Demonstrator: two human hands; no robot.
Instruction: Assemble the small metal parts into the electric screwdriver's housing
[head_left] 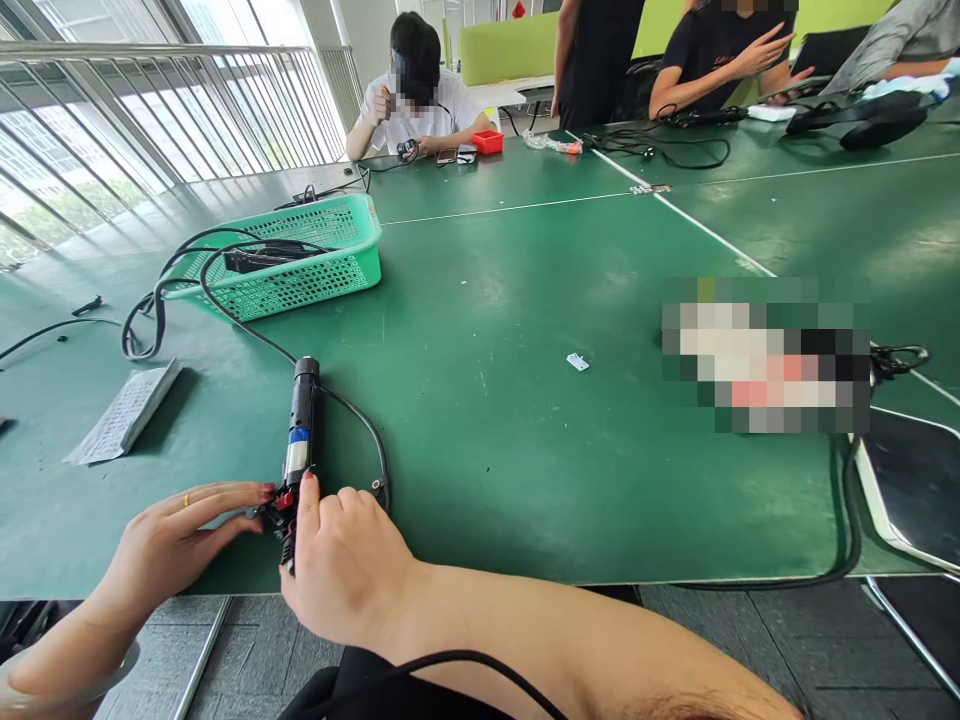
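Note:
A black tube-shaped device (304, 405) with a blue and white band and a red part near its lower end lies on the green table close to the front edge. My left hand (176, 535) reaches it from the left, its fingertips and thumb closed on the dark lower part beside the red piece. Curled round the lower end from the right is my right hand (352, 560), one finger pointing up along the tube. A black cable (375, 430) loops off the device's right side. My fingers hide much of the lower end.
A green plastic basket (300, 285) with black cables and a dark box stands behind the device. Folded paper (131, 410) lies left, a small white scrap (577, 361) in mid-table. At right are a white-edged tablet-like object (915, 480) and a blurred patch. People sit across the table.

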